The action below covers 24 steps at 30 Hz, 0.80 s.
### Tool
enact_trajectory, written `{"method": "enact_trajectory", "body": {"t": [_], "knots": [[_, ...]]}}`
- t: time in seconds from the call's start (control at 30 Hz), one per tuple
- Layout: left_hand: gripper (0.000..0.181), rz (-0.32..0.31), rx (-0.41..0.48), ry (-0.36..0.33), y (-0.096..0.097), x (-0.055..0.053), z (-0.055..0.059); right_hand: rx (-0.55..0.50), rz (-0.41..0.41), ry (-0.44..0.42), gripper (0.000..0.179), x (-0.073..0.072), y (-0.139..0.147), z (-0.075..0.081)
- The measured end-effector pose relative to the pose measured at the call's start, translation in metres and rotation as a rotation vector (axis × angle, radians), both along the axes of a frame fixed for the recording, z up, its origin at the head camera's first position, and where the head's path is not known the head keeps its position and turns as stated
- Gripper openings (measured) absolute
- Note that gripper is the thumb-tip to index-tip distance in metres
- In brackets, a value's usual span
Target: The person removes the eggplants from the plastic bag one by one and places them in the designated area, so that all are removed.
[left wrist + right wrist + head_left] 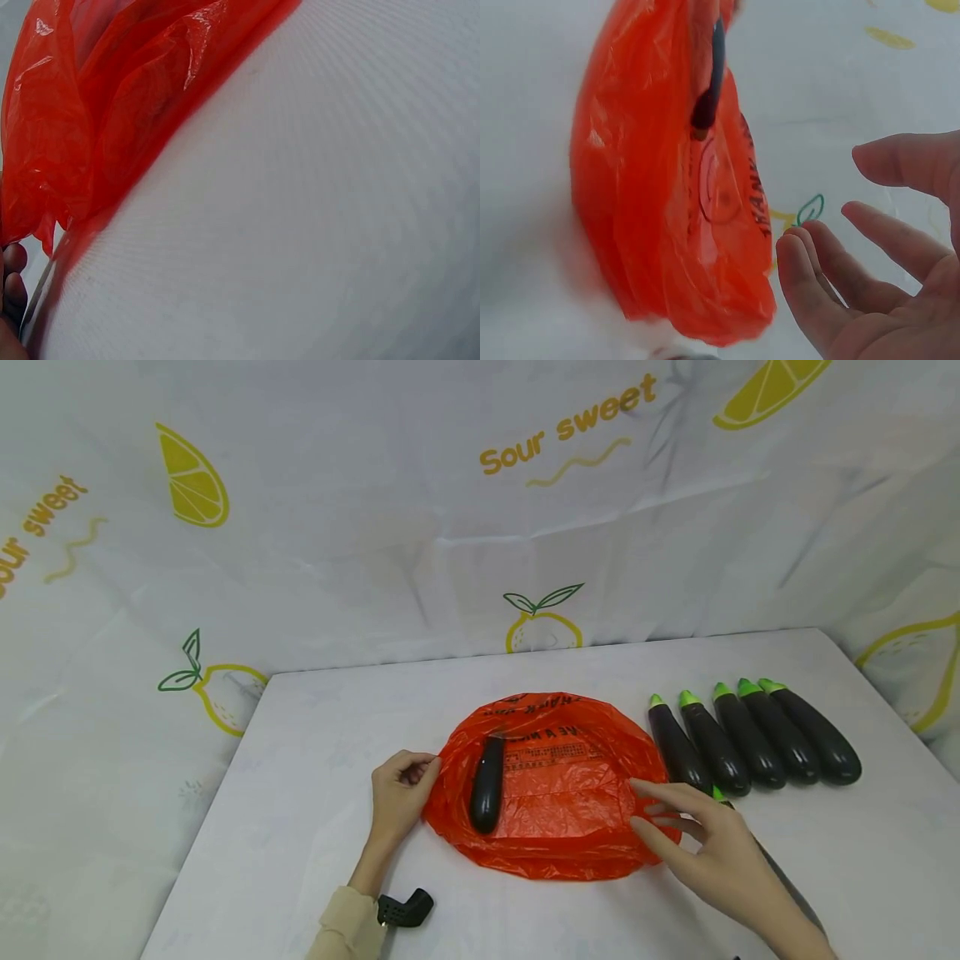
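A red plastic bag [555, 806] with dark print lies spread on the table, its mouth open upward. Inside, toward the left, is one dark eggplant [488, 787]. My left hand [399, 793] pinches the bag's left rim between thumb and fingers; only a few of its fingertips [15, 257] show in the left wrist view. At the right rim hovers my right hand [712, 847], fingers spread and slightly bent, holding nothing. The right wrist view shows its thumb and fingers apart beside the bag [630, 187]. Another eggplant [791, 885] lies partly hidden beneath the right forearm.
Several eggplants with green tops, such as the rightmost eggplant [821, 739], lie side by side right of the bag. The white table [315, 727] meets a lemon-printed cloth [375, 527] behind it. A black wrist device [407, 908] sits at the left sleeve.
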<state>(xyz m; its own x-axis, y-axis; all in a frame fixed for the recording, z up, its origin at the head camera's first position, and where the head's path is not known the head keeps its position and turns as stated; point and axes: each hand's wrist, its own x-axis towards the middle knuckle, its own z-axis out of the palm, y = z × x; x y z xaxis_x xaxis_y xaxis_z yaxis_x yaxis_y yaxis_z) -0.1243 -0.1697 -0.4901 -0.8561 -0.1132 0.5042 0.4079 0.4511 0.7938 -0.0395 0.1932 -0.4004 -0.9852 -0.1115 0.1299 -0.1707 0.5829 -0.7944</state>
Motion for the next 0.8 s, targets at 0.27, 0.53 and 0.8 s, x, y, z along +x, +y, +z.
{"method": "enact_trajectory", "body": {"t": [0.27, 0.53, 0.8], "knots": [[0.008, -0.023, -0.010, 0.003, 0.004, 0.007, 0.018, -0.132, 0.045, -0.087, 0.043, -0.006, -0.030, 0.001], [0.011, -0.022, 0.013, 0.018, -0.004, -0.003, -0.007, -0.230, 0.152, -0.122, 0.045, -0.014, -0.057, 0.000], [0.008, -0.018, 0.020, 0.010, -0.005, -0.003, -0.008, -0.299, 0.222, -0.153, 0.045, -0.023, -0.077, -0.009]]}}
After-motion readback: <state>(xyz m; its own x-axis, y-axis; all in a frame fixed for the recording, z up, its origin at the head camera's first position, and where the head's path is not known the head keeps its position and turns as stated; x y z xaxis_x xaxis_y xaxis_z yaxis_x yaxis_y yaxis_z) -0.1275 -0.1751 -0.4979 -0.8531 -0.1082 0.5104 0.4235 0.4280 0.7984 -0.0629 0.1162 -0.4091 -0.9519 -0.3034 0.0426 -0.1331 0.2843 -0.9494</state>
